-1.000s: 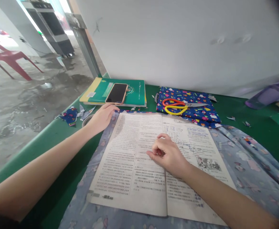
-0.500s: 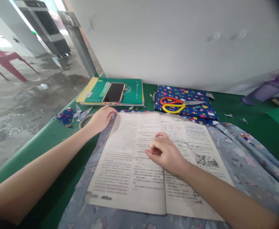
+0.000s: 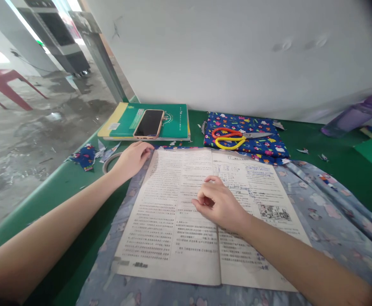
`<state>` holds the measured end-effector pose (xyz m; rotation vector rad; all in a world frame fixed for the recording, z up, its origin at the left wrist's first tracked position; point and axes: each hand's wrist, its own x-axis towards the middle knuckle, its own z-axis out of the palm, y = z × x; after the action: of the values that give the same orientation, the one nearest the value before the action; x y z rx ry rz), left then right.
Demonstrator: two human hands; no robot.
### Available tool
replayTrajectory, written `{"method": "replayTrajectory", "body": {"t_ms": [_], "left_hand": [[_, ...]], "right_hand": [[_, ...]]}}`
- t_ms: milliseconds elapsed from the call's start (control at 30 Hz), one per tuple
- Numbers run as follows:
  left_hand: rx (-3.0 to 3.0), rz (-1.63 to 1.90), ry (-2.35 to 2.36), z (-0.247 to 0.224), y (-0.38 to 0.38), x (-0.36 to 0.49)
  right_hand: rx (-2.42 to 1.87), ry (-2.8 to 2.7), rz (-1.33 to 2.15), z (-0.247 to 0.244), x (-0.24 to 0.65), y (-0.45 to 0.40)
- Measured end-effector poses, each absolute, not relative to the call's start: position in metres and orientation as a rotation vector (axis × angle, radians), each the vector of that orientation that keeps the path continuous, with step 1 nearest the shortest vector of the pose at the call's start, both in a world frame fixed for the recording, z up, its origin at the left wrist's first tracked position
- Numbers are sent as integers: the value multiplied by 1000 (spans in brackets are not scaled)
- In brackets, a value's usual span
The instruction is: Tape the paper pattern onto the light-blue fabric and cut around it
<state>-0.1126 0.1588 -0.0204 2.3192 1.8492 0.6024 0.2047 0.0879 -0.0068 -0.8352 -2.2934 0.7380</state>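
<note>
An exercise book (image 3: 160, 204) lies open face up on a sheet of patterned wrapping paper (image 3: 319, 212), its pale side up and a blue printed strip showing along the top edge. My left hand (image 3: 135, 158) rests at the book's upper left corner, fingertips down on the edge there; it holds nothing that I can see. Over the middle of the pages is my right hand (image 3: 218, 204), fingers loosely curled and apart, with nothing in it. Beside my left wrist a roll of tape (image 3: 107, 163) is partly hidden.
Scissors (image 3: 230, 138) with red and yellow handles lie on a blue patterned piece (image 3: 262, 123) behind the book. A phone (image 3: 149, 124) rests on green books (image 3: 176, 123). Paper scraps (image 3: 85, 157) lie at the left. A purple bottle (image 3: 348, 117) leans by the wall (image 3: 224, 55).
The whole view has shifted slightly, so things appear a little farther left. Both hands keep nearly the same place and pose on the book.
</note>
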Motion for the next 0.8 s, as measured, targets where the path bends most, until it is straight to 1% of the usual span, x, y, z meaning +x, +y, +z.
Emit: {"method": "replayTrajectory", "body": {"t_ms": [533,800], "left_hand": [[2462,546,1981,-7,145,-103],[2421,518,1983,-5,147,-102]], "right_hand": [[-844,-2314,780,-5,206,87],[-840,-2324,781,-7,205,88]]}}
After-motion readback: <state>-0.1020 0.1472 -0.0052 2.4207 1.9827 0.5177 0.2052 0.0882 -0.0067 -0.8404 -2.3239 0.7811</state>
